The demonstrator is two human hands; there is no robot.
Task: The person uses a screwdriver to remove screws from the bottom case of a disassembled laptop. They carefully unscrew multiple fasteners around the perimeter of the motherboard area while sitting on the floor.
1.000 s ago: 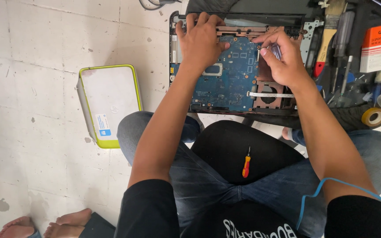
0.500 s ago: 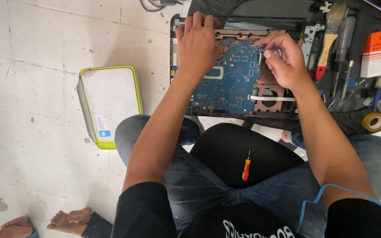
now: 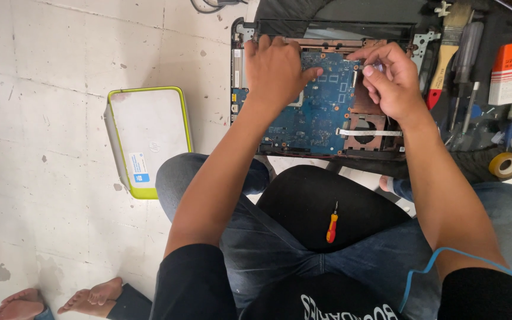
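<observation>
Both hands sit almost where they were a moment ago, only a little higher. Left hand (image 3: 275,70) presses flat and open on the blue board (image 3: 321,112) inside the open laptop (image 3: 238,71) on the floor. Right hand (image 3: 389,80) pinches something tiny at the board's top edge; I cannot tell what. It looks like small parts are being worked loose, which needs careful fingers. A small screwdriver (image 3: 331,225) rests on the lap. Tools (image 3: 463,65) crowd the right; a white case (image 3: 149,139) lies left.
</observation>
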